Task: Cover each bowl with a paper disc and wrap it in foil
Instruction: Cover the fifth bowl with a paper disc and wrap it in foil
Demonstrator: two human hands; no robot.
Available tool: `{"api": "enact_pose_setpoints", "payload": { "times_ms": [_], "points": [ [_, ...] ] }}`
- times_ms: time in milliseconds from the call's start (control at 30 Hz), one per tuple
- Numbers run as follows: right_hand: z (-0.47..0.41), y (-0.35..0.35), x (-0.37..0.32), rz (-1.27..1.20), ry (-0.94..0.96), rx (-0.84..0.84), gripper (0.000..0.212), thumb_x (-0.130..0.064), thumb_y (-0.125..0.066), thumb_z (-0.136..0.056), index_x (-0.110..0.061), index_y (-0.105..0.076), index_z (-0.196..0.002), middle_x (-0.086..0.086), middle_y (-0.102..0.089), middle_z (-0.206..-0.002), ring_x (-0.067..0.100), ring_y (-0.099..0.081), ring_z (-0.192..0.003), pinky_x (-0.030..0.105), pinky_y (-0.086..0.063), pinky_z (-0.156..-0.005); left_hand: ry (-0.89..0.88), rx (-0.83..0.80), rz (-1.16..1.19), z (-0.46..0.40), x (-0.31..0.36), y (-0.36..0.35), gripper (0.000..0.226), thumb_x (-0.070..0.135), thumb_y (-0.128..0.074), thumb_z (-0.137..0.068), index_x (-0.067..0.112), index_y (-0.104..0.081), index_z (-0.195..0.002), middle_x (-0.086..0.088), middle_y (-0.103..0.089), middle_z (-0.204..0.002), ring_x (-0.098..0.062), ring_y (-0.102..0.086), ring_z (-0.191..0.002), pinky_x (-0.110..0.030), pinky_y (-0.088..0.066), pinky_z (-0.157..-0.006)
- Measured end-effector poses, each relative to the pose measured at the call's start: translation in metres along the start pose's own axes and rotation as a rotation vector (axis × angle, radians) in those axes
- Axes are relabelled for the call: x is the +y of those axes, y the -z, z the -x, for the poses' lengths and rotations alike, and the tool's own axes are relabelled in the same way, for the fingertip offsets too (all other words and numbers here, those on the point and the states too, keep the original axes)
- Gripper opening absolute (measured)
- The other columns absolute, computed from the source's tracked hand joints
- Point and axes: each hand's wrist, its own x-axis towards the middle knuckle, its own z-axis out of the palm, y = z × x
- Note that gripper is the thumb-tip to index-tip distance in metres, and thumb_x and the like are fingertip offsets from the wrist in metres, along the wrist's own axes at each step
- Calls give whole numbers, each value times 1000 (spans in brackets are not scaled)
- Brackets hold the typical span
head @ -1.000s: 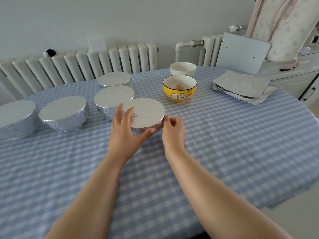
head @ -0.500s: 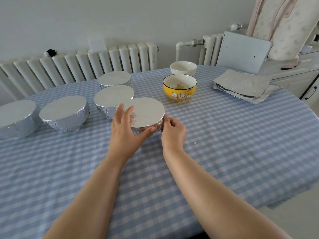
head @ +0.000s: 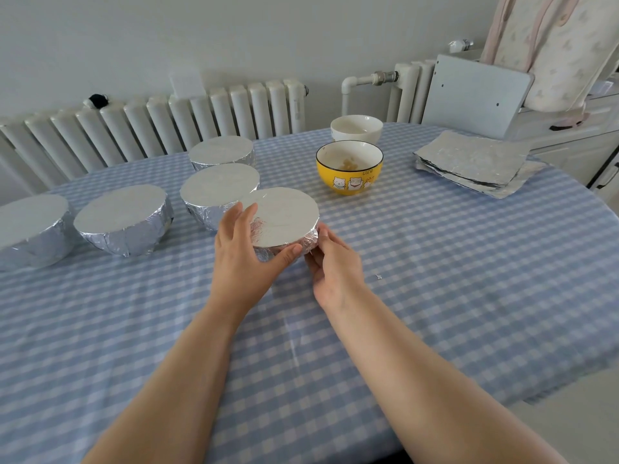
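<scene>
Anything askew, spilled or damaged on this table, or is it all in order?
Little stands out. A tiny silver scrap, likely torn foil, lies on the blue checked tablecloth right of the right hand. The foil-wrapped bowl being held sits close against the wrapped bowl behind it; whether they touch is unclear. No spills.

On the blue checked tablecloth point(head: 435, 279), the left hand point(head: 244, 249) cups the near side of a foil-wrapped bowl point(head: 284, 222), fingers lying along its left wall and thumb under the front rim. The right hand point(head: 335, 262) pinches the foil at the bowl's right edge. Four more foil-wrapped bowls point(head: 124, 222) sit to the left and behind. A yellow cat-print bowl point(head: 349, 169) and a white bowl point(head: 356, 128) stand uncovered beyond, with a stack of foil sheets point(head: 472, 162) at right.
</scene>
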Motion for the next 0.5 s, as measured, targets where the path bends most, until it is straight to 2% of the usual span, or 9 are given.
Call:
{"api": "enact_pose_setpoints", "payload": {
  "times_ms": [100,200,300,367,433,500],
  "points": [
    [-1,0,1,35,8,23,23,-8,-54,-100,-6,-67,-120,11,-72,-114,22,-69,-106,31,-55,-94,-1,2,-2,0,-1,0,112,85,-59,-60,24,-31,-150,0,-17,-159,-20,-18,-147,-45,-28,-118],
    [-2,0,4,73,40,91,20,-8,-48,-102,-9,-67,-106,13,-72,-111,24,-69,-105,34,-56,-93,10,-6,3,1,0,1,114,85,-61,-59,25,-30,-151,2,-16,-160,-20,-19,-147,-46,-29,-117],
    [3,0,7,189,91,83,32,-17,-41,-105,-17,-69,-92,4,-74,-100,16,-69,-97,26,-55,-86,8,-7,13,1,1,3,111,78,-60,-58,25,-29,-151,3,-15,-160,-18,-19,-147,-44,-28,-118],
    [10,0,8,274,119,44,35,-24,-39,-106,-23,-69,-89,-5,-73,-94,7,-67,-92,24,-52,-88,6,-5,14,1,1,3,110,76,-61,-59,25,-29,-151,4,-15,-160,-17,-19,-147,-42,-28,-118],
    [16,-1,11,374,168,-14,38,-32,-34,-107,-23,-69,-93,-11,-71,-90,-1,-63,-84,19,-51,-82,16,-4,3,0,2,3,113,78,-60,-56,25,-27,-151,5,-14,-160,-17,-19,-147,-41,-30,-117],
    [19,-1,16,453,208,-72,40,-35,-28,-108,-22,-66,-109,-15,-68,-96,-9,-60,-82,11,-43,-71,20,-1,-15,0,3,2,116,80,-58,-55,24,-27,-152,3,-16,-160,-19,-21,-147,-42,-32,-115]
  ]
}}
